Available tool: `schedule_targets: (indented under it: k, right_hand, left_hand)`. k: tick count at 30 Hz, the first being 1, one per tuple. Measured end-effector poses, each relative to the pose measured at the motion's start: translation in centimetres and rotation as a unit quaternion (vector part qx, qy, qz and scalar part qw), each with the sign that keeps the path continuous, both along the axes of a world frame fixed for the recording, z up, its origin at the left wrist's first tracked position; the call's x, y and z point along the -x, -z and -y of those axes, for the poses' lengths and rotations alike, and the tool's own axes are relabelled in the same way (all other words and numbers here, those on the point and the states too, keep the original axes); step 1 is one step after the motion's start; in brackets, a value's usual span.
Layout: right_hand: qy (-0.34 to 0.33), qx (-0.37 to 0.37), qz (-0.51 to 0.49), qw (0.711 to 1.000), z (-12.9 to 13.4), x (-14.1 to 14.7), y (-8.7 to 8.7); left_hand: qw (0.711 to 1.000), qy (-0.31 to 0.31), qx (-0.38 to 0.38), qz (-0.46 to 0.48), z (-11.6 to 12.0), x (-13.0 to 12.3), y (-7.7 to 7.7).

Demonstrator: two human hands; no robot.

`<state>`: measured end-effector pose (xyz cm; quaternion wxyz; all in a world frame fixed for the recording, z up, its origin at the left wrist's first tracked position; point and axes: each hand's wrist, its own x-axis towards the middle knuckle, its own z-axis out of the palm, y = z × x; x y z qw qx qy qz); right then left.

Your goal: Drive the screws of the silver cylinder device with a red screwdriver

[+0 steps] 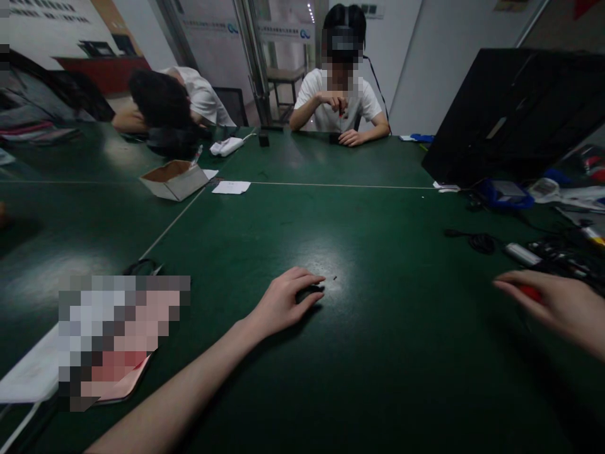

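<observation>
My left hand [288, 296] rests on the green table [378, 378] near its middle, thumb and fingers closed around a small black object [309, 292]. Most of that object is hidden by the fingers. Just beyond the fingertips lies a tiny dark piece, possibly a screw [335, 277]. At the right, my right hand [553, 302] is raised over the table, its fingers wrapped round a red-handled screwdriver [530, 292]. Little more than the red of its handle shows, with a faint thin shaft below.
A pixelated phone-like slab [132, 378] lies at left. A cardboard box [174, 183] and paper [231, 187] stand farther back. Cables [482, 243], a blue device [508, 193] and a black monitor [510, 120] crowd the right. One person [338, 94] works opposite; another [174, 104] leans on the table.
</observation>
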<state>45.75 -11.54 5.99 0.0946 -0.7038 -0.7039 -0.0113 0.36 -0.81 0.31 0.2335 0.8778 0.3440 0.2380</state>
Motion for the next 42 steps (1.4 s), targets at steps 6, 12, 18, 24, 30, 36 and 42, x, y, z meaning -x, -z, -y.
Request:
schedule_targets:
  k: [6, 12, 18, 24, 30, 36, 42]
  right_hand:
    - [-0.188, 0.151, -0.007, 0.97, -6.7, 17.4, 0.3]
    - [-0.243, 0.185, 0.007, 0.952, -11.4, 22.7, 1.9]
    - [-0.264, 0.192, 0.0, 0.945, -12.0, 23.3, 2.6]
    - [-0.274, 0.185, -0.025, 0.943, -12.1, 23.7, 3.1]
    - [-0.296, 0.147, -0.077, 0.941, -11.6, 24.6, 2.5]
    - [-0.314, 0.117, -0.123, 0.934, -10.7, 25.4, 2.4]
    - [-0.314, 0.095, -0.153, 0.932, -10.5, 25.8, 2.7]
  left_hand:
    - [0.999, -0.037, 0.006, -0.003, -0.2, 0.1, 0.0]
    - [0.998, -0.062, 0.005, -0.014, -0.2, 0.1, -0.1]
    - [0.998, -0.054, 0.011, -0.023, -0.1, 0.0, -0.2]
    - [0.998, -0.053, 0.011, -0.039, -0.1, 0.0, -0.3]
    - [0.998, -0.055, -0.031, -0.023, 0.1, 0.0, 0.1]
    - [0.995, -0.056, -0.086, -0.012, 0.3, 0.1, 0.3]
    - [0.993, -0.054, -0.106, -0.006, 0.3, 0.2, 0.3]
